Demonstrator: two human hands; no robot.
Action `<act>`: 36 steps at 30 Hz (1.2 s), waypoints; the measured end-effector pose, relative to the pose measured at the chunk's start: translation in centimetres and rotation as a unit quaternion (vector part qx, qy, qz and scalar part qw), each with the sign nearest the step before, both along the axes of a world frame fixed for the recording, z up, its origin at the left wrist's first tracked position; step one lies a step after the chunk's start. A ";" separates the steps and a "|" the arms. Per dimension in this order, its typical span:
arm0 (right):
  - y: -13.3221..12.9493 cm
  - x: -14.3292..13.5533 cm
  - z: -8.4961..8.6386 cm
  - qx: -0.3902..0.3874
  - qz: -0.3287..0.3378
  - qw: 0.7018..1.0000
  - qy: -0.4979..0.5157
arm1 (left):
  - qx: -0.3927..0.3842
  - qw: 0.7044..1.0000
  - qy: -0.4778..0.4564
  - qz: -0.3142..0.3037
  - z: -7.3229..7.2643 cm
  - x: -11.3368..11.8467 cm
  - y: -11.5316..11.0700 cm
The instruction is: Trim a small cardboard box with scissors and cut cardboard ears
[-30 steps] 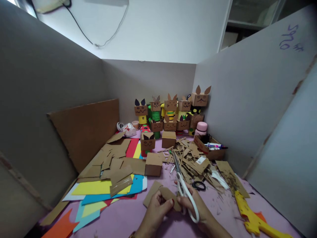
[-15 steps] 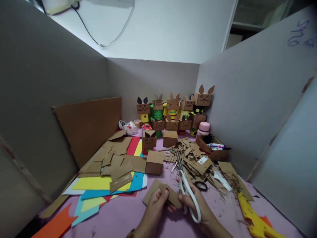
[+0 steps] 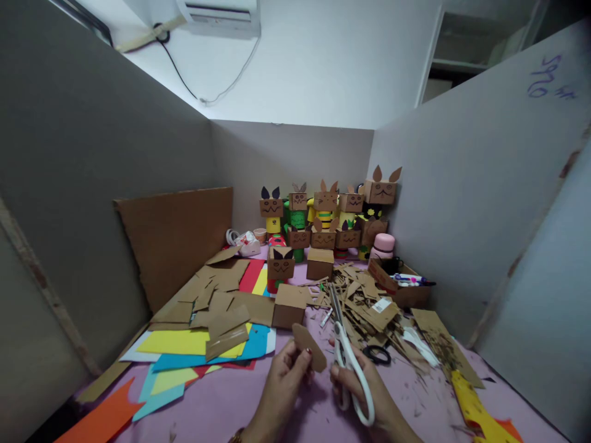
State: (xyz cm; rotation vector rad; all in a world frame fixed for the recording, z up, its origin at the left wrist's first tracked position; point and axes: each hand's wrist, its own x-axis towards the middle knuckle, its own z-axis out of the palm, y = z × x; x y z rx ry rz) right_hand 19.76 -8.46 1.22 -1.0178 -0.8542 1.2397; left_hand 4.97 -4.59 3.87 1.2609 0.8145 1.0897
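Between the thumb and fingers of my left hand point(image 3: 285, 384) is a small flat cardboard piece point(image 3: 309, 348) with rounded corners, tilted up above the table. My right hand point(image 3: 364, 383) grips white-handled scissors point(image 3: 352, 363) by the handles. Their blades point away from me and look closed or nearly so, to the right of the cardboard piece and apart from it. Just beyond my left hand stands a closed cardboard box point(image 3: 289, 306). Right of the scissors lies a black ring-shaped roll point(image 3: 377, 354).
Cardboard scraps point(image 3: 369, 301) pile up right of centre. Coloured paper sheets point(image 3: 184, 343) and cardboard lie at left. Several cardboard animal figures point(image 3: 325, 203) stand at the back. A yellow glue gun point(image 3: 478, 409) lies front right, near a box of pens point(image 3: 406, 289). Grey partitions point(image 3: 517, 178) enclose the table.
My left hand has turned and raised the cardboard piece; the larger piece seen beneath it before no longer shows. The scissors stay in my right hand. The view has tipped upward slightly.
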 end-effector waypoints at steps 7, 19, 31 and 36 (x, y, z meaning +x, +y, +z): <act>0.0 -0.3 -0.1 -0.028 0.018 0.999 -0.019 | 0.097 0.983 0.084 0.130 1.4 -3.1 3.4; 0.6 0.0 -1.2 -0.041 0.035 0.998 -0.031 | 0.229 0.943 0.185 0.154 4.6 -4.3 8.6; 0.6 0.0 -0.9 -0.040 0.025 0.998 -0.031 | 0.207 0.952 0.201 0.098 3.7 -4.3 10.0; 0.8 -0.1 -0.9 -0.050 0.025 0.998 -0.032 | 0.220 0.946 0.212 0.111 3.1 -4.2 9.9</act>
